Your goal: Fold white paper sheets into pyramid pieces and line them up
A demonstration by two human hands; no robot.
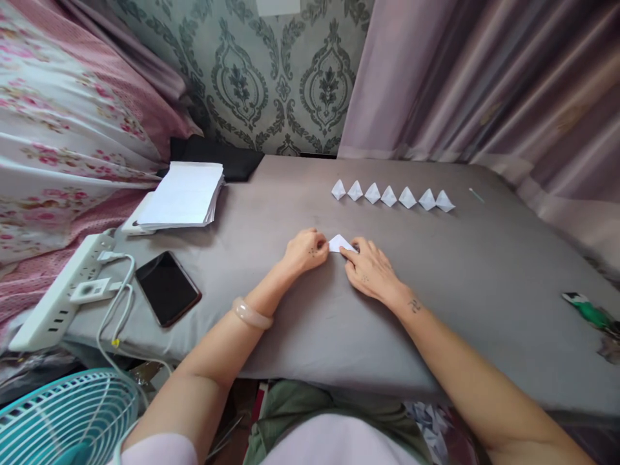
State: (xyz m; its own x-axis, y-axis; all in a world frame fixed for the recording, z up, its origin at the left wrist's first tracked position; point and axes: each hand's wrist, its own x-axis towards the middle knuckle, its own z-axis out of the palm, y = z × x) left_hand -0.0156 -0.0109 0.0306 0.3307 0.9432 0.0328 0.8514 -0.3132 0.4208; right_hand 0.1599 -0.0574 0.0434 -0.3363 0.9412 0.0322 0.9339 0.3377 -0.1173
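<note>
In the head view a small piece of white folded paper (340,243), roughly triangular, lies on the grey cloth between my hands. My left hand (308,250) is closed, its curled fingertips pinching at the paper's left corner. From the other side my right hand (371,266) grips the right part, thumb pressed on the front and fingers behind the edge. The fingertips of both hands are partly hidden. Beyond them stands a row of several pointed folded paper shapes (388,196), apart from my hands.
A stack of white paper (181,194) lies back left. Nearer are a smartphone (167,287), a white power strip (62,290) and looping cables (126,294). A cotton swab (476,194) and a green-handled item (591,314) lie right. A teal fan (72,413) stands below the table edge.
</note>
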